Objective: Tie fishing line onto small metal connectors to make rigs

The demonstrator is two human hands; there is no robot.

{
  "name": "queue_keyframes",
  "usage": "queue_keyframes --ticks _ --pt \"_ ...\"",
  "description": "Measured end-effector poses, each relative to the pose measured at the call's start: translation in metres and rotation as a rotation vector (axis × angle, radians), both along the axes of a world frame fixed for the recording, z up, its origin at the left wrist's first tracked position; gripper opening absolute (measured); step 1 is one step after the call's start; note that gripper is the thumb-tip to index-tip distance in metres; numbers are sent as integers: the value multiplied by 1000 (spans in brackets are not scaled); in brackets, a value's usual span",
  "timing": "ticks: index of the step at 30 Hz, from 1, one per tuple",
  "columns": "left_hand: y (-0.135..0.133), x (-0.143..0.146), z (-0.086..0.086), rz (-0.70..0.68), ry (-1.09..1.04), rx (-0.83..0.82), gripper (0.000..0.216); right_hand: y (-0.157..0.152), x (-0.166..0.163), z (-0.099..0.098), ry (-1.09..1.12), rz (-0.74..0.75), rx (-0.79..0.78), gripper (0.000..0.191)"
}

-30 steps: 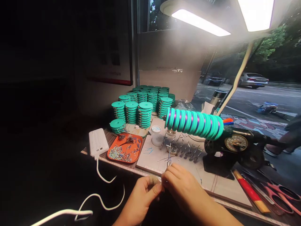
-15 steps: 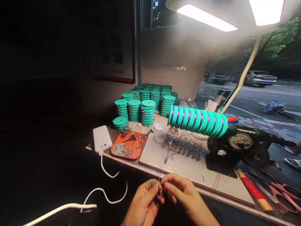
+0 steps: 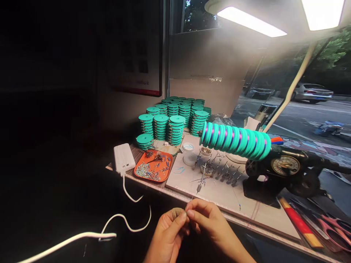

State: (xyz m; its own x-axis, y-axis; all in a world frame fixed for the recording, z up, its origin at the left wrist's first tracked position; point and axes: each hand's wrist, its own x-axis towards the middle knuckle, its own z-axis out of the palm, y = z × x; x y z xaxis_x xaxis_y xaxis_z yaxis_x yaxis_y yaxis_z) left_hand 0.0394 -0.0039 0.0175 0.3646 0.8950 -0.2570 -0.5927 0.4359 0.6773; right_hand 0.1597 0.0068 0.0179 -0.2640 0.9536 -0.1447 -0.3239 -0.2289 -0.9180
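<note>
Both hands meet just in front of the bench edge, their fingertips pinched together. My left hand (image 3: 171,228) is closed, thumb against index finger, on a thin fishing line (image 3: 192,198). My right hand (image 3: 210,223) also pinches at the same spot, its fingertips touching the left ones. Only a faint short bit of the line shows above the fingers; the part between them is hidden. Beyond the hands, a small sinker with a spring-like stem (image 3: 199,187) lies on the pale board (image 3: 181,182).
An orange tray (image 3: 166,176) of small parts and a white power bank (image 3: 124,157) sit left. Stacked green spools (image 3: 176,128) stand behind. A winding machine (image 3: 285,166) carries a row of green spools (image 3: 236,140). Scissors (image 3: 333,228) and a red-yellow stick (image 3: 301,223) lie right.
The view has shifted slightly, so the bench appears further right. My fingertips have drawn closer together, and the line between them now shows less.
</note>
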Motion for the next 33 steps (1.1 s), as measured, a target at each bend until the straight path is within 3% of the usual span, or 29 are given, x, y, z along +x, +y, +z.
queue_keyframes --ticks 17,24,33 --pt "0 2 -3 151 95 31 24 2 -10 -5 6 -77 1 32" --pt "0 3 -2 140 124 92 27 1 -10 -2 -22 -66 34 31" --pt "1 0 -12 82 144 92 25 1 -11 -18 225 -21 -34 26"
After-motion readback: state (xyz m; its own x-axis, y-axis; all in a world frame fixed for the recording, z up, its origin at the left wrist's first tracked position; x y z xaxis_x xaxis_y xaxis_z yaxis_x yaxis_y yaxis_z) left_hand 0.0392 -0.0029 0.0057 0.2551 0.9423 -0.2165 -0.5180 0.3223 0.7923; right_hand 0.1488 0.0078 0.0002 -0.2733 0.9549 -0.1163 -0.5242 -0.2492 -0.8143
